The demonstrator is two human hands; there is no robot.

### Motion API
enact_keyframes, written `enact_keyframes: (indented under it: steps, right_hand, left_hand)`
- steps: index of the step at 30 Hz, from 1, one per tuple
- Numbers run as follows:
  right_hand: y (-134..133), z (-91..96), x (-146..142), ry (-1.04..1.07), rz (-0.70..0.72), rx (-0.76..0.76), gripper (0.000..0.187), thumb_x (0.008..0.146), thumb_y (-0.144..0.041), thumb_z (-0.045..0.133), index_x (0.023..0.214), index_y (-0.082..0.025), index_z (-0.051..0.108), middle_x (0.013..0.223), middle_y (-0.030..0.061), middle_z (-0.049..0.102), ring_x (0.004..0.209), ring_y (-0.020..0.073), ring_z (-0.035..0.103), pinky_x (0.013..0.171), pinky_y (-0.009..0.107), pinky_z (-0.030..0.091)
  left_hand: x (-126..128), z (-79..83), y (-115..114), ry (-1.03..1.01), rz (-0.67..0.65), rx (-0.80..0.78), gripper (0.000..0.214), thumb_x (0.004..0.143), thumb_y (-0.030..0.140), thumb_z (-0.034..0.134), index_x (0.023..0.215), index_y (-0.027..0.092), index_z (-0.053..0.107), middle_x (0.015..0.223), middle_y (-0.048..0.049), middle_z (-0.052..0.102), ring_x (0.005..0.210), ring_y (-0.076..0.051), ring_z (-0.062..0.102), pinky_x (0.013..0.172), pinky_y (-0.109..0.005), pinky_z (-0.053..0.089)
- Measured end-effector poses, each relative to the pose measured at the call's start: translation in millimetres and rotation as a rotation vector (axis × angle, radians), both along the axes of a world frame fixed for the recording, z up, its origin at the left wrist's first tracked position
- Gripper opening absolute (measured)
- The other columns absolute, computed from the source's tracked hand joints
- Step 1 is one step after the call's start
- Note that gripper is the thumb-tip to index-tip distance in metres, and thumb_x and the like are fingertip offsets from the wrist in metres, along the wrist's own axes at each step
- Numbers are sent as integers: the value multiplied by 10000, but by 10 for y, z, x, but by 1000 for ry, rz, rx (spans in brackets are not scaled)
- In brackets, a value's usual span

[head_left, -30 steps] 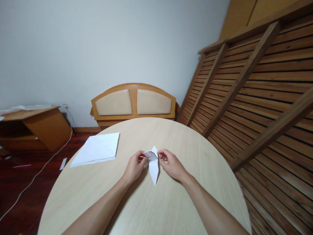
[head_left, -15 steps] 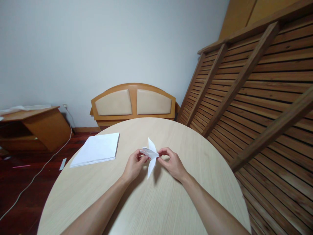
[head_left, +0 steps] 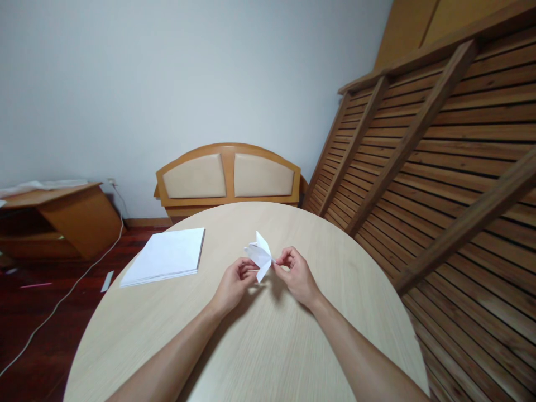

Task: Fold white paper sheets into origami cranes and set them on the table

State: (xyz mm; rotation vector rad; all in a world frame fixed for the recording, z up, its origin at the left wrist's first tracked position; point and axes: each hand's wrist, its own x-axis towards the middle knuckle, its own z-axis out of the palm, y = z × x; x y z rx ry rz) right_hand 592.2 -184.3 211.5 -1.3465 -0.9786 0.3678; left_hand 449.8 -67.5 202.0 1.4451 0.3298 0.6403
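Note:
A small white origami bird [head_left: 260, 257], folded from paper with two wing-like flaps spread apart, is held just above the round table [head_left: 293, 346]. My right hand [head_left: 294, 273] pinches its narrow right-hand point between thumb and fingertips. On the near left side is my left hand [head_left: 237, 282], its fingers curled and its thumb beneath them. A thin white edge shows between those fingertips, seemingly part of the bird, though the contact is partly hidden.
A stack of white paper [head_left: 167, 254] lies on the table's left side. Beyond the far edge stands a headboard [head_left: 228, 173]. A slatted wooden frame [head_left: 419, 167] leans at the right. A cable [head_left: 75, 290] trails over the floor near a wooden desk [head_left: 84, 218].
The origami bird has turned and tilted, its left end rising and its near flap now shorter in view. My left hand has slipped slightly down towards me; my right hand keeps its pinch.

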Motion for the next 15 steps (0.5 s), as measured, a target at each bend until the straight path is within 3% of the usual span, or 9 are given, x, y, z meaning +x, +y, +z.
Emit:
enact_keyframes:
  steps: [6, 11, 15]
  right_hand:
    - [7, 16, -22, 58, 59, 20, 456, 741, -549, 747, 818, -243, 418, 745, -16, 572, 719, 162, 588, 709, 303, 492]
    - [-14, 16, -39, 71, 100, 0, 431, 747, -516, 751, 850, -240, 437, 767, -12, 605, 731, 164, 610, 716, 303, 494]
    - [-18, 45, -52, 77, 116, -1, 405, 747, -455, 757, 848, -242, 427, 758, -27, 596, 720, 153, 607, 703, 289, 485]
  left_hand:
    - [1, 19, -33, -29, -1, -33, 429, 683, 386, 838, 993, 165, 640, 826, -40, 689, 728, -156, 647, 727, -320, 532]
    - [1, 32, -15, 52, -9, 15, 401, 671, 448, 832, 897, 135, 723, 904, -119, 731, 819, -218, 680, 772, -338, 521]
    - [-1, 62, -24, 66, -7, 5, 375, 656, 450, 830, 838, 133, 745, 851, -108, 741, 766, -207, 672, 742, -320, 512]
